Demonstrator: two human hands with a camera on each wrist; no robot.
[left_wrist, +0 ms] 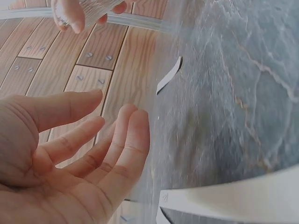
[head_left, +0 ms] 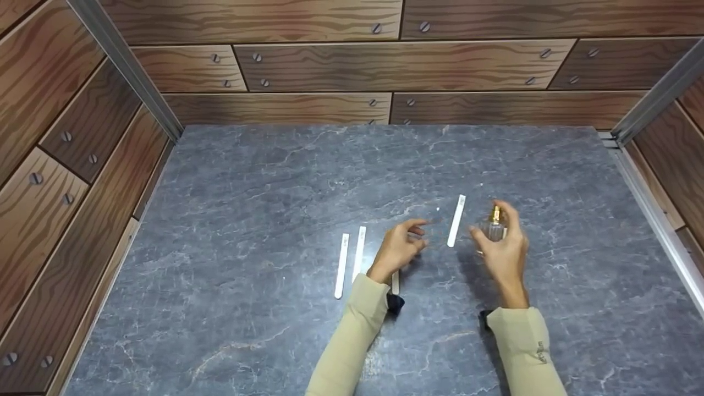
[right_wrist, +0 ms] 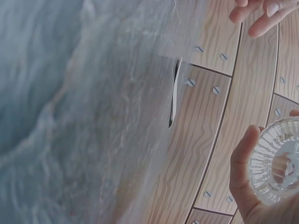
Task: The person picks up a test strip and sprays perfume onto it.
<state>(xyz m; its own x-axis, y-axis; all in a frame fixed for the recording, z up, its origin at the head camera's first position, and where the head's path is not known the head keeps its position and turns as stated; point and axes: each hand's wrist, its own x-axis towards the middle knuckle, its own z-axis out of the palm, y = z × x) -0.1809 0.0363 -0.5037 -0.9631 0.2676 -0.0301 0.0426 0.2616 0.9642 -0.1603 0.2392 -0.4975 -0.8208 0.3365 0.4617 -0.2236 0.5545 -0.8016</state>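
1. The right hand (head_left: 503,250) holds a small glass bottle (head_left: 494,228) with a gold spray top upright above the worktop (head_left: 275,181). Its fingers are curled round the glass and one finger arches over the top.
2. The left hand (head_left: 399,247) hovers just left of it, fingers apart and relaxed, holding nothing. The left wrist view shows the open palm.
3. One white paper strip (head_left: 456,220) appears to lie between the two hands. Two more strips (head_left: 351,258) lie side by side to the left, and the end of another shows under the left wrist.
4. The step looks like spraying onto a strip. To do it well, keep the bottle upright and point the nozzle at the strip, not at the left hand.
5. Steady the grip on the ribbed glass base, seen in the right wrist view, since smooth glass may slip.
6. If the left hand lifts the strip, pinch it by one end, so the fingers stay clear of the mist.
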